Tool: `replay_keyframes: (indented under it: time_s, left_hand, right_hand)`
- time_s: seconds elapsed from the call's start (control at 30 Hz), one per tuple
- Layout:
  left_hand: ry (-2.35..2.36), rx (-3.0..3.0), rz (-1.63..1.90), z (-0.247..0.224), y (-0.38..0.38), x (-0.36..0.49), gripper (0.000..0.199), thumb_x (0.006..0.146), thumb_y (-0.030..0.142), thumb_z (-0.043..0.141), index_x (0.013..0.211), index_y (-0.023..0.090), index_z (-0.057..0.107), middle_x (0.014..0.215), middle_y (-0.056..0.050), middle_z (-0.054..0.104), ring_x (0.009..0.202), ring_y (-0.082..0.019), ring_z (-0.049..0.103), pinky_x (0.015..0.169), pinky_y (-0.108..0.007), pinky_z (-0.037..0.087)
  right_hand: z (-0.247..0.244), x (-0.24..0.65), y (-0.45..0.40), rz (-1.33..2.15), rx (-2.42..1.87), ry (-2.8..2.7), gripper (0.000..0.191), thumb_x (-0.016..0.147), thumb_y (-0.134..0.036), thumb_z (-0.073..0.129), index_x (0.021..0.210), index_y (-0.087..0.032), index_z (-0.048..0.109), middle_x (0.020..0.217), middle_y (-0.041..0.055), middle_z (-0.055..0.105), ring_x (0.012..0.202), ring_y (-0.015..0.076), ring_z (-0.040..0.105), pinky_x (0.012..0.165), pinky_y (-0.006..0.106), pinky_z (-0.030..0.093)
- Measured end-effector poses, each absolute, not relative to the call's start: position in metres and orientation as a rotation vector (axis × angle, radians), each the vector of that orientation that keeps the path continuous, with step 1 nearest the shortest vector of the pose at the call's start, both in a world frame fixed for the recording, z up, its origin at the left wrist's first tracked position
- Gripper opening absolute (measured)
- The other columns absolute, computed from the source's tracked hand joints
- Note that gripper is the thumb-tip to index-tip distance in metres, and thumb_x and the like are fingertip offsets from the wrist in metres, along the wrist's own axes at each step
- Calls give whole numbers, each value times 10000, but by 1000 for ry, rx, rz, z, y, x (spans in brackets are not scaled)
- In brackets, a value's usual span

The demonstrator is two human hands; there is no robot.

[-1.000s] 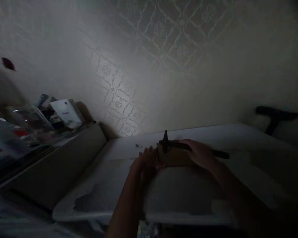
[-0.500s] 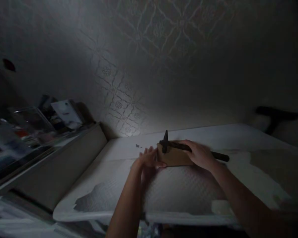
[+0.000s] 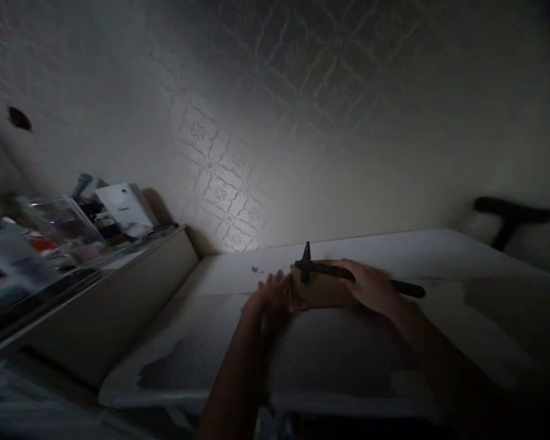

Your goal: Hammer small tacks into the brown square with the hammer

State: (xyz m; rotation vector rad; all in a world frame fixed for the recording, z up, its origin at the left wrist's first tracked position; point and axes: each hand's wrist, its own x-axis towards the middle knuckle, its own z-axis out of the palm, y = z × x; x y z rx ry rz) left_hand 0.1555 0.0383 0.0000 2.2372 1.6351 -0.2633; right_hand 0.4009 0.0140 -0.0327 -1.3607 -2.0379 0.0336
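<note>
We've got a pale wall with embossed patterned wallpaper [image 3: 220, 177] filling the back; light is dim, brightest patch left of centre.

Below it, a white tabletop [image 3: 229, 272] with a greyish covering over its near part. Left side: a pale shelf unit [image 3: 119, 293] with clutter on top, including a clear plastic box [image 3: 64, 220] and a white box [image 3: 124, 205], tilted, right of the clear one. Far right, by the wall: a black T-shaped object [image 3: 511, 212], blurred, can't tell what.

Our right hand [image 3: 371, 287] is closed round the dark handle of a hammer [image 3: 305, 266]. Handle runs left-right, its end sticking out past the hand; head is over the left part of the board, pointed end facing the wall. Too dark to tell if the head touches the board.

Our left hand [image 3: 272, 293] is spread at the left end of a flat, brown rectangular board [image 3: 327, 293], thumb by the near corner, fingers toward the far side. Board lies on the tabletop between our hands.

Smaller stuff: dark red shape [image 3: 19, 118] on the wall at far left, and tiny dark bits [image 3: 255, 269] on the tabletop beyond the left hand.
</note>
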Motion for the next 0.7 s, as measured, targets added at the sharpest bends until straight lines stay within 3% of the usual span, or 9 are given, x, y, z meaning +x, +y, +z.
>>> replay_keyframes:
  time_s: [0.4,0.7]
  left_hand:
    - [1645,2231,-300,4,36,158,1079,602,764,505,1436,266,35,1499,-116,-52,1354,-359,-51,1061,-582,62]
    - [1580,2245,-344,1,38,155,950,608,814,439,1404,354,199,1500,-61,-93,1341,-374,-96,1044,-604,36]
  right_hand:
    - [-36,388,14,-12,-1300,-2029,411,798,-100,477,1173,-266,490,1138,31,602,999,210,574,847,348,449]
    - [-34,387,13,6,-1305,-2017,404,803,-108,479,1171,-275,494,1118,30,611,1016,213,569,861,360,444]
